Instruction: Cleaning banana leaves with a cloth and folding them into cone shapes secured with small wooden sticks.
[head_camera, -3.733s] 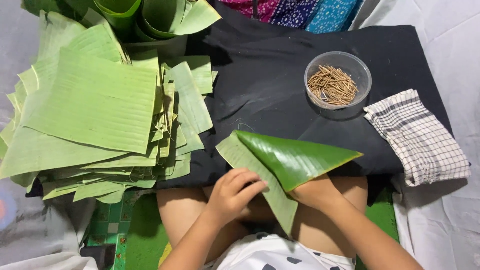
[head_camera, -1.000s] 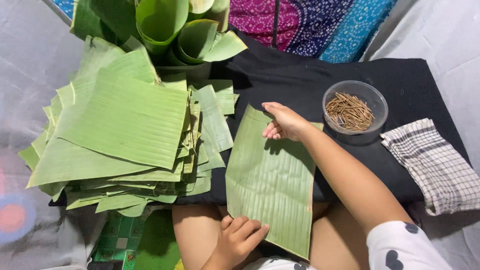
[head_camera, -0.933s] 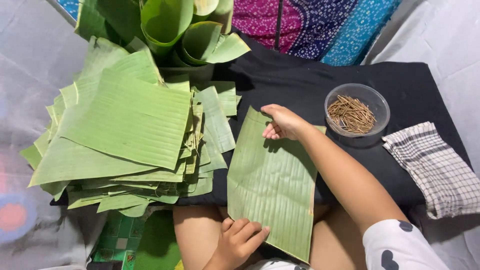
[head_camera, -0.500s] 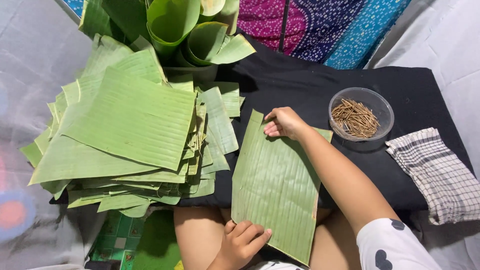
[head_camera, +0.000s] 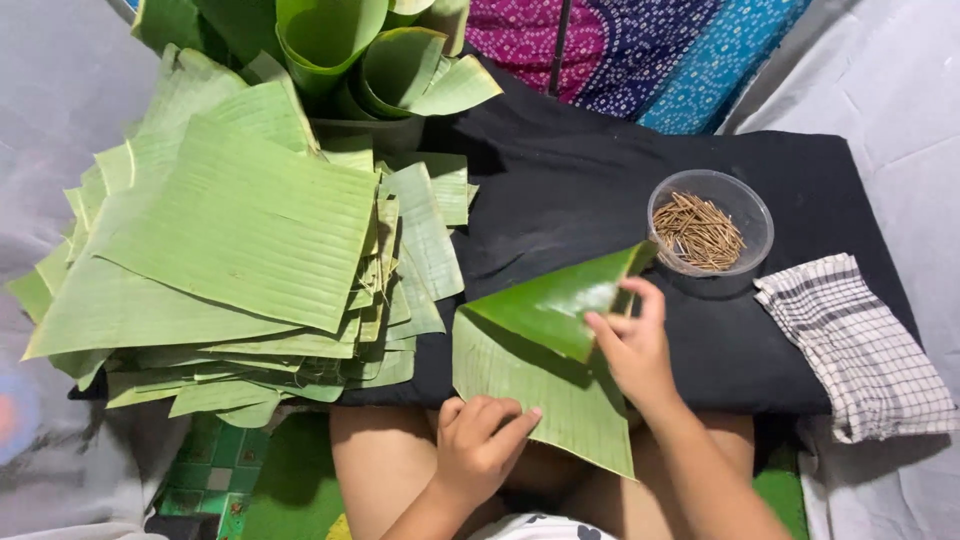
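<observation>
The right hand (head_camera: 635, 345) pinches the folded-over corner of a leaf (head_camera: 545, 375), thumb and fingers closed on the glossy upper flap, which slants up to a tip just beside the bowl (head_camera: 752, 212). The left hand (head_camera: 480, 450) lies with curled fingers pressed down on the leaf's near edge, holding it flat rather than clasping it. The leaf rests partly on the black cloth (head_camera: 560, 190) and partly over the person's lap, its matte ribbed side showing below the fold. The clear bowl, well filled with thin brown sticks (head_camera: 698, 230), stands on the cloth beyond the right hand. Just to the right of it, a checked towel (head_camera: 855, 345) lies folded at the cloth's edge. To the left, a thick stack (head_camera: 230, 240) of cut leaf pieces covers that end of the cloth, fanned out unevenly. Behind the stack sit several rolled cones (head_camera: 370, 55) of leaf, nested together, near a patterned purple and blue fabric (head_camera: 650, 45).
</observation>
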